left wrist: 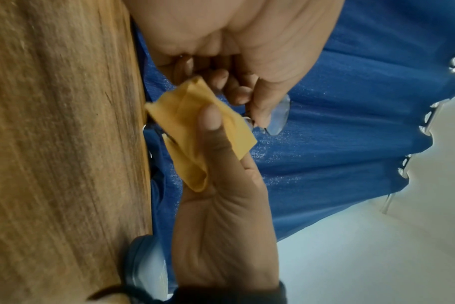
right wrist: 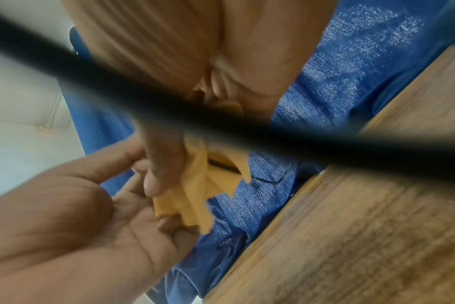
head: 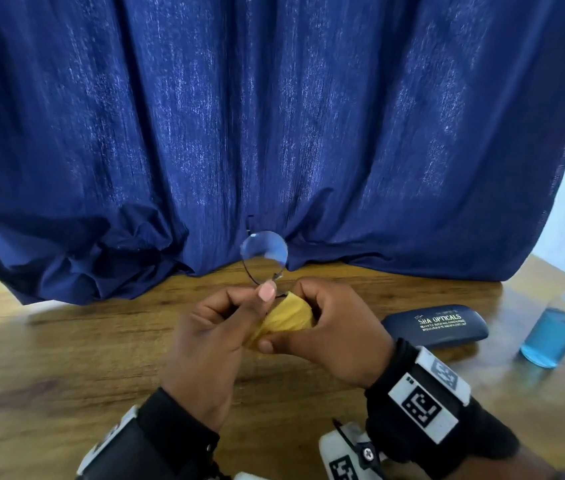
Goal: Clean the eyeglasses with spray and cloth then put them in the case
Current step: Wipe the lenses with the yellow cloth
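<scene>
The rimless eyeglasses (head: 264, 251) are held up over the wooden table (head: 66, 341), one clear lens sticking out above my hands. My left hand (head: 263, 292) pinches the frame near the bridge, thumb on top; the lens (left wrist: 279, 117) shows past its fingers. My right hand (head: 286, 318) grips a folded yellow cloth (head: 291, 310) wrapped round the other lens, which is hidden. Its thumb (left wrist: 210, 123) presses on the cloth (left wrist: 185, 115). In the right wrist view a dark frame part (right wrist: 223, 164) lies inside the cloth (right wrist: 192, 195).
A shut dark blue glasses case (head: 435, 325) with white lettering lies on the table to the right. Further right stands a clear spray bottle (head: 551, 336) of blue liquid. A blue curtain (head: 274, 133) hangs behind and spills onto the table's far edge.
</scene>
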Available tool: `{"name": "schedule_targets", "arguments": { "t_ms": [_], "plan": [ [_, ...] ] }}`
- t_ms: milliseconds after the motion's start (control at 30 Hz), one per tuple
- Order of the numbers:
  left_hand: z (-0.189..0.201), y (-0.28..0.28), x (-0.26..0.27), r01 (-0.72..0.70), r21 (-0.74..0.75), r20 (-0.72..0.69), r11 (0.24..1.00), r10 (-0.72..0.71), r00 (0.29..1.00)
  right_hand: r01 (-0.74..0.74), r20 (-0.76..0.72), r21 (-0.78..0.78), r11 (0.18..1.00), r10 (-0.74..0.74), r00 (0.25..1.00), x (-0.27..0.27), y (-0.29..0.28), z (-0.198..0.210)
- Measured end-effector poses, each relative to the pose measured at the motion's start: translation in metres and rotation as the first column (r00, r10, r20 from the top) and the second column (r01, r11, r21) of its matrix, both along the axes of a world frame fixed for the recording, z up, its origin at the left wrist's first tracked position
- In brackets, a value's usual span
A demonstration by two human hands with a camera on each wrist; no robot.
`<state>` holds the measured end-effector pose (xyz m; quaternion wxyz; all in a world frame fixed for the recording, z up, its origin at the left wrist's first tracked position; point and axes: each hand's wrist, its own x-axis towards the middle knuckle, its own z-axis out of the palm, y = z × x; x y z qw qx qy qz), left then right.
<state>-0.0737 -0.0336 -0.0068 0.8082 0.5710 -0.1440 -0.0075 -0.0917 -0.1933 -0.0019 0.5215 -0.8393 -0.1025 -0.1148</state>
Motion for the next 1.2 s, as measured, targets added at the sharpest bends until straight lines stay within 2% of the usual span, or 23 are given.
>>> {"name": "schedule_targets", "arguments": {
  "t_ms": [67,167,333,500,667,767,900,967,1100,1200],
  "plan": [
    [0.001,-0.002,-0.002,0.022,0.02,0.008,1.0,-0.022,1.0,0.019,0.067,0.012,1.0,-0.02,0.998,0.0,0.0,-0.001],
    [0.0,-0.001,-0.001,0.041,0.036,-0.005,0.999,-0.04,0.999,-0.052,0.077,0.052,0.997,0.048,0.996,-0.003,0.002,0.002],
    [-0.002,0.004,0.005,0.057,-0.009,-0.024,0.998,-0.057,0.998,-0.081,0.103,-0.031,0.996,0.084,0.991,0.001,0.004,0.0],
    [0.002,0.008,0.008,0.05,-0.021,-0.026,0.999,-0.05,0.998,-0.103,0.016,-0.03,0.994,0.103,0.995,0.001,-0.002,0.004],
    [0.003,0.007,0.006,-0.003,0.021,0.071,1.0,0.001,0.997,-0.066,-0.05,0.013,0.998,0.067,0.997,-0.001,-0.004,0.005],
    [0.003,0.005,0.003,-0.033,0.088,0.15,0.996,0.02,0.988,-0.008,-0.016,0.045,0.999,0.009,1.0,-0.002,-0.006,0.008],
    [-0.002,0.009,0.007,-0.115,0.253,0.278,0.961,0.042,0.96,-0.003,0.061,0.124,0.992,-0.004,0.998,-0.003,-0.004,0.011],
    [-0.005,0.009,0.009,-0.163,0.281,0.324,0.946,0.066,0.944,-0.001,0.102,0.13,0.991,-0.012,0.995,-0.004,-0.003,0.012],
    [-0.006,0.009,0.01,-0.179,0.275,0.31,0.945,0.089,0.947,0.027,0.114,0.101,0.995,-0.039,0.993,0.0,-0.004,0.009],
    [-0.005,0.011,0.011,-0.208,0.254,0.303,0.945,0.126,0.945,0.008,0.069,0.073,0.997,-0.013,0.998,0.002,-0.006,0.007]
  ]
}}
